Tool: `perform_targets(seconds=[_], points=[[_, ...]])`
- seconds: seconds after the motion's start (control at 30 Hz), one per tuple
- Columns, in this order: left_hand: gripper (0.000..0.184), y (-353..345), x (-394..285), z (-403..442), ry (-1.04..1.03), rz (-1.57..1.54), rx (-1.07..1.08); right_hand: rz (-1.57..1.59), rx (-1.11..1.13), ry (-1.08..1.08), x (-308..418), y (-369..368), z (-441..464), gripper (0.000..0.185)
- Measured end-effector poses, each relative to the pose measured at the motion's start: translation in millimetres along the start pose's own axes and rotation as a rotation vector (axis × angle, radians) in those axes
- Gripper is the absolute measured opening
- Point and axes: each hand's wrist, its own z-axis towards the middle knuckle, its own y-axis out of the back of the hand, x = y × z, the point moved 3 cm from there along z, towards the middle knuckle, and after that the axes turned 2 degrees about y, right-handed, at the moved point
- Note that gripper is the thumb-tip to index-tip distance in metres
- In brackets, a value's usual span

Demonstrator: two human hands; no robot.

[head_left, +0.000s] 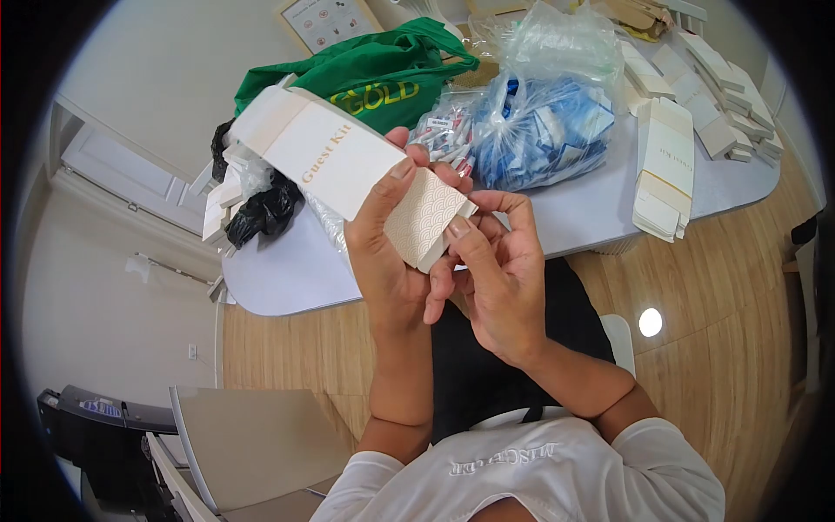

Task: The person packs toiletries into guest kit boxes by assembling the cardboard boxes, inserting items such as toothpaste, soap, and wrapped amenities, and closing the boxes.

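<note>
A white "Guest Kit" box (326, 157), printed with gold letters and a scale pattern at its lower end, is held up slanted above the table's front edge. My left hand (387, 248) is closed round it, with the thumb across the front and the fingertips showing at the far edge. At the lower end, my right hand (504, 278) pinches a small end flap between thumb and fingers. Part of the box is hidden behind my left thumb. Whether anything is inside the box cannot be seen.
On the white table (287, 283) stand a green bag (365, 74), a clear bag of blue packets (548, 130) and a bag of red-and-white packets (444, 130). A banded stack of flat Guest Kit boxes (665, 165) lies right; several white boxes (722, 96) are piled beyond. A black plastic bag (265, 209) sits left.
</note>
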Motion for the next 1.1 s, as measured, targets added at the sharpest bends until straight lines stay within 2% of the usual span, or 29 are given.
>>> perform_targets(seconds=[0.17,0.23,0.37,0.57,0.63,0.67,0.73,0.9,0.97,1.1], points=[[0.042,5.6,-5.1,2.0,0.072,0.025,-0.002,0.048,0.038,0.009,-2.8,2.4,-0.7,0.027],[0.044,5.1,-4.6,1.2,0.086,0.057,-0.013,-0.063,0.115,0.037,-2.6,9.4,2.0,0.027],[0.045,6.3,0.2,2.8,0.091,0.044,-0.023,-0.054,0.104,0.072,-2.6,9.1,1.7,0.028],[0.041,15.3,1.6,10.7,0.146,-0.058,-0.031,0.031,0.093,-0.044,-8.0,14.4,7.2,0.037],[0.04,15.5,-1.2,13.6,0.166,-0.134,-0.047,-0.198,0.184,0.088,-6.4,10.8,7.4,0.047],[0.039,13.5,-1.9,14.3,0.209,-0.134,-0.034,-0.201,0.196,0.081,-7.6,10.8,7.1,0.047],[0.039,9.8,1.8,13.9,0.296,-0.195,0.018,-0.369,0.124,0.162,-7.0,13.9,5.0,0.055],[0.037,10.2,8.9,13.8,0.357,-0.236,0.082,-0.38,0.074,0.202,-8.5,14.2,4.7,0.056],[0.037,9.8,10.4,12.3,0.372,-0.224,0.074,-0.476,0.087,0.349,-9.5,16.3,5.1,0.057],[0.038,11.7,11.7,11.7,0.372,-0.213,0.074,-0.458,0.062,0.306,-8.7,17.5,4.9,0.066]])
